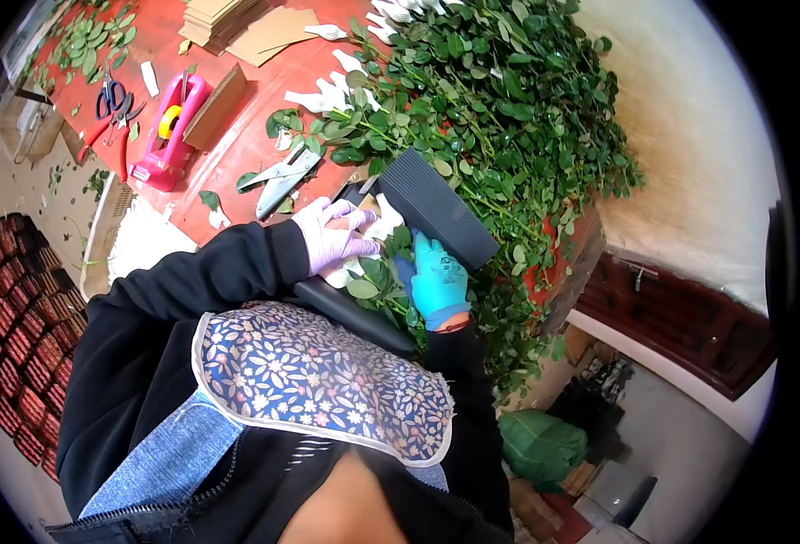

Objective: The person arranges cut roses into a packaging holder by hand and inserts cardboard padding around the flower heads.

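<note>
Left hand (334,238) touching white wraps (387,218) | right hand (439,279), at its four o'clock, touching leafy stems (383,279) | both grips unclear from here | light pressure likely sparing leaves

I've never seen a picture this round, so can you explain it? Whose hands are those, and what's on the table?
There's no robot, just a person. A camera on their head looks forward and down, so their flowery bib shows too. The purple-gloved left hand is at a white wrap; the blue-gloved right hand is among leaves. What each grips is hard to see. On the red table are leafy stems, a stapler, scissors, cardboard and a pink tape holder.
</note>
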